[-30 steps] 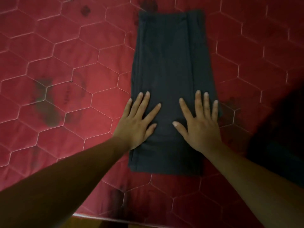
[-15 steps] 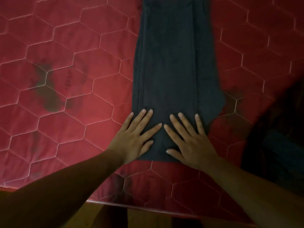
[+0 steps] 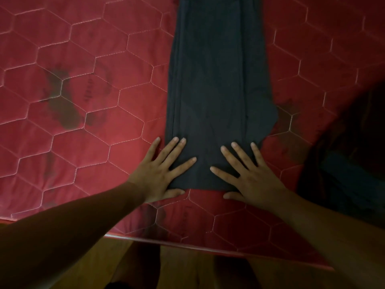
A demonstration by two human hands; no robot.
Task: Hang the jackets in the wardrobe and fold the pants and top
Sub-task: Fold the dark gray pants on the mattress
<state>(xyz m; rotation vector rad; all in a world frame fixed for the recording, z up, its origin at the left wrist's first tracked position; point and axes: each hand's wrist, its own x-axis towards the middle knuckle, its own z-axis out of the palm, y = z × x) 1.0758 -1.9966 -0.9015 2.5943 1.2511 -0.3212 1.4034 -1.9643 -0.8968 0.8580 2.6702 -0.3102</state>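
The dark pants [image 3: 216, 80] are laid flat in a long strip on the red mattress [image 3: 83, 153]. Their near end is close to its front edge and is pressed by the left hand [image 3: 160, 174] and right hand [image 3: 254, 178], fingers straight and spread. Dark cloth [image 3: 350, 174] is seen near on the right.

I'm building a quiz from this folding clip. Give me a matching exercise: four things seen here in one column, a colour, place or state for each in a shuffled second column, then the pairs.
Column one
1 pants
2 mattress
3 left hand
4 stain

Column two
a red, quilted in hexagons
b dark blotch left of the pants
c lying flat on the pants' near left corner
d dark grey, laid out long

Pairs: 1-d, 2-a, 3-c, 4-b
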